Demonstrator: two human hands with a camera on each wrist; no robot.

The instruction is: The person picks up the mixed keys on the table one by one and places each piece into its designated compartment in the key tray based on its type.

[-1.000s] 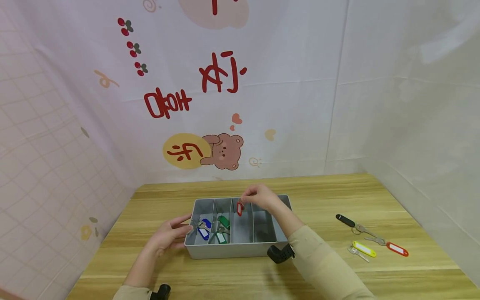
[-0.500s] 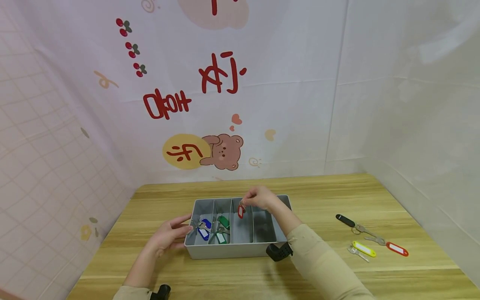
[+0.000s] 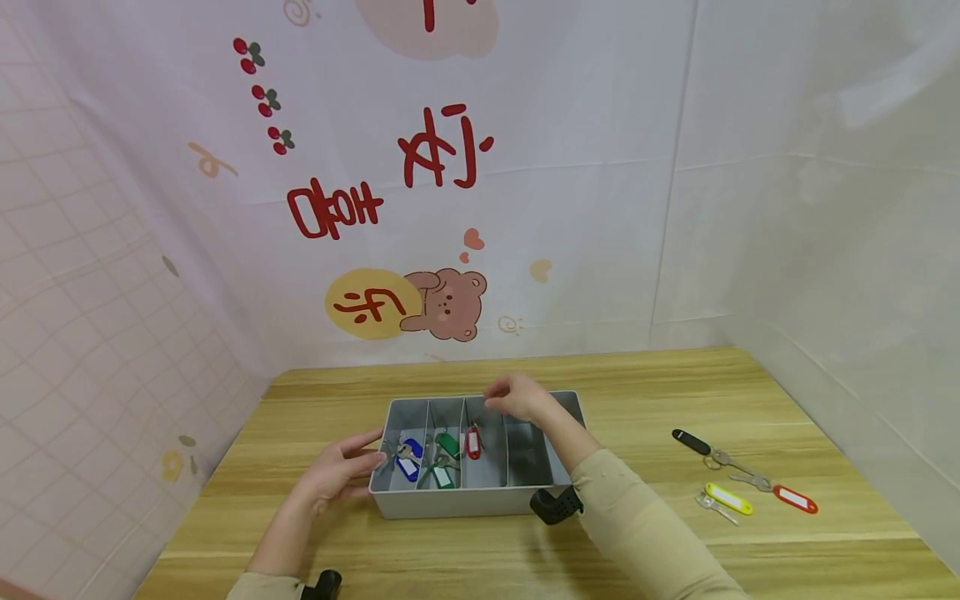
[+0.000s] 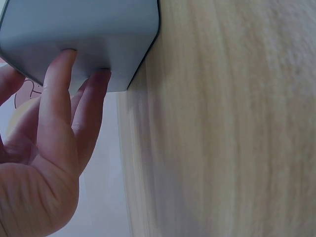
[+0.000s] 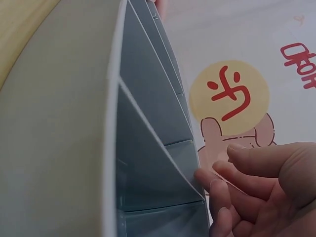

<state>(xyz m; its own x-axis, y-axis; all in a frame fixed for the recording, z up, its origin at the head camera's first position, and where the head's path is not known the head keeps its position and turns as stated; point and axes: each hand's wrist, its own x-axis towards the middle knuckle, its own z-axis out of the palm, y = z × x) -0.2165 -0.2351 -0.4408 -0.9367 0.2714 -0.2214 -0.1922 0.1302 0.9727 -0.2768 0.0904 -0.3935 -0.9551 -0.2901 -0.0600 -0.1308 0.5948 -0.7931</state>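
Note:
My left hand (image 3: 339, 475) holds the left end of a grey divided tray (image 3: 465, 502), its fingertips against the outer wall (image 4: 89, 54) and a digit at the rim. My right hand (image 3: 519, 397) is above the tray's back edge, fingers loosely bent with nothing between them; the right wrist view shows the hand (image 5: 261, 192) beside the rim. Below it, a red key tag (image 3: 473, 443) lies in the third compartment from the left, near the divider. Blue key tags (image 3: 408, 468) with keys lie in the leftmost compartment, green key tags (image 3: 442, 476) in the second.
Right of the tray, on the wooden table (image 3: 630, 550), lie a black key tag (image 3: 691, 442), a yellow key tag (image 3: 728, 498) and another red key tag (image 3: 795, 498), with keys. A printed white cloth (image 3: 585, 250) hangs behind the table.
The red key tag, earlier hanging from the right hand's fingers, now lies in the third compartment. The right fingers have let go and loosened. The left hand has stayed at the tray's end.

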